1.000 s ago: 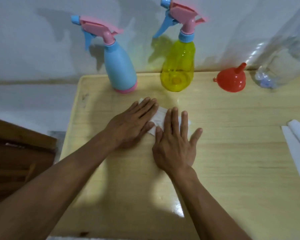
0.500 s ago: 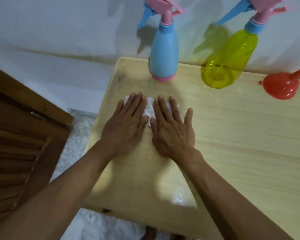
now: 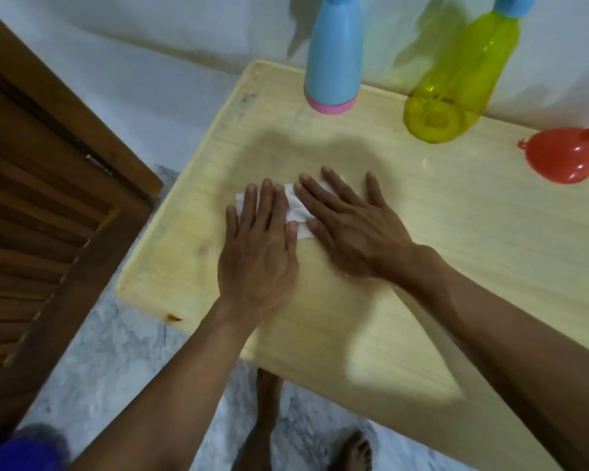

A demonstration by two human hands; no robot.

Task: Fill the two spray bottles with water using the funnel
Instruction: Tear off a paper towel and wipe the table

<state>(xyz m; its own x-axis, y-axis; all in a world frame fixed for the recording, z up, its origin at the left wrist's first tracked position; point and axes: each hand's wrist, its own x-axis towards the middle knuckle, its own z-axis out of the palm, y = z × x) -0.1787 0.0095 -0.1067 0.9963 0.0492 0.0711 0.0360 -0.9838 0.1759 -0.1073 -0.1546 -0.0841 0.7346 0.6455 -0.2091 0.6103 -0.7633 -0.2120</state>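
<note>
The blue spray bottle [image 3: 334, 59] stands upright at the table's far edge, straight beyond my fingertips, well apart from them. The yellow spray bottle [image 3: 453, 83] stands beyond my right hand [image 3: 351, 229], and the red funnel [image 3: 565, 158] lies mouth-down further to that hand's right. Nothing lies between my hands and the bottles but bare wooden table [image 3: 456, 266]. My left hand [image 3: 259, 256] and right hand lie flat, fingers spread, palms down, side by side on a white cloth [image 3: 295, 212], gripping nothing. Compared with a moment ago, both hands sit nearer the table's left edge, and a wooden slatted door [image 3: 31, 215] is to my left.
</note>
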